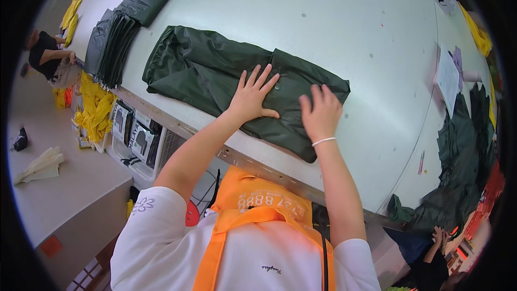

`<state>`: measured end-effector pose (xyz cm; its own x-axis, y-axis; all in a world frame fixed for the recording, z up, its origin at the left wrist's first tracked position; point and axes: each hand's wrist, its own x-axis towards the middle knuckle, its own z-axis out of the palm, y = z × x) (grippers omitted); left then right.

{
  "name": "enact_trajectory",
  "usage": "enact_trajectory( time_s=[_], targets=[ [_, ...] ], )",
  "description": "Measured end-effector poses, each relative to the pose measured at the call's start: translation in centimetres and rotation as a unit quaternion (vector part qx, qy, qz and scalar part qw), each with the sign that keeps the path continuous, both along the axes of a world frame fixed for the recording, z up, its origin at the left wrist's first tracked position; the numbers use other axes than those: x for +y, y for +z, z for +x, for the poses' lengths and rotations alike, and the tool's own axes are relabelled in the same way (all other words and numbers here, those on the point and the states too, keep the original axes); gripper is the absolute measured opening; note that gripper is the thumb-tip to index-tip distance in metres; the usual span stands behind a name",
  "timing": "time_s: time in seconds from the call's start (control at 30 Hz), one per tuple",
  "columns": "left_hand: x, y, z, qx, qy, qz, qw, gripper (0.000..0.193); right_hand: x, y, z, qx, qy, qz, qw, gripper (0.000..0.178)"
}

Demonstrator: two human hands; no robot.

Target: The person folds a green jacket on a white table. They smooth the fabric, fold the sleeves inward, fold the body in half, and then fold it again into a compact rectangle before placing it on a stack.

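Observation:
A folded dark green waterproof garment lies lengthwise on the pale table in front of me. Its left end is gathered and creased, while the right end is flatter, with a straight flap edge and a small round snap. My left hand rests open near the middle of the garment, its fingers spread over the flap edge. Close to the right end, my right hand is slightly blurred, fingers apart and palm down over the cloth. Neither hand grips anything.
Stacks of folded dark green garments stand along the table's left side. Below the edge, a white crate holds packaged goods, beside yellow cloth. At right lie more dark green cloth, a paper sheet and a pen. Other people work nearby.

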<state>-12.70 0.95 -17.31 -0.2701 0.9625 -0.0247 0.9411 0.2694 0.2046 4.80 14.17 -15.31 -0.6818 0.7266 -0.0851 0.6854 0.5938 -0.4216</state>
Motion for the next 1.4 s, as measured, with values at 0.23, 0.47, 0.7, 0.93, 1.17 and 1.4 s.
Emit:
enact_trajectory(
  time_s=[0.23, 0.47, 0.7, 0.93, 1.17, 1.4],
  targets=[
    [1.0, -0.4, -0.3, -0.05, 0.0, 0.026, 0.998, 0.109, 5.5, -4.8, -0.8, -0.048, 0.014, 0.114, 0.992, 0.061],
    [-1.4, 4.8, -7.2, -0.062, 0.068, 0.191, 0.977, 0.034, -2.3, 0.8, -6.0, -0.021, 0.177, 0.086, 0.98, 0.062],
    [-5.9, -0.3, -20.8, 0.015, 0.213, 0.071, 0.974, 0.076, -3.6, 1.2, -9.1, -0.097, 0.191, 0.085, 0.973, 0.064],
    [-1.5, 2.5, -13.8, -0.263, -0.18, 0.146, 0.937, 0.095, -4.1, 2.9, -12.0, -0.243, 0.185, 0.038, 0.951, 0.071],
    [-1.6, -0.9, -14.6, -0.213, -0.216, -0.013, 0.953, 0.103, 5.1, 6.8, -35.3, -0.089, 0.117, -0.324, 0.935, 0.032],
    [-1.7, -2.4, -13.0, -0.212, -0.229, -0.005, 0.95, 0.105, 5.0, 3.9, -66.8, 0.22, -0.137, -0.429, 0.865, 0.04]
  ],
)
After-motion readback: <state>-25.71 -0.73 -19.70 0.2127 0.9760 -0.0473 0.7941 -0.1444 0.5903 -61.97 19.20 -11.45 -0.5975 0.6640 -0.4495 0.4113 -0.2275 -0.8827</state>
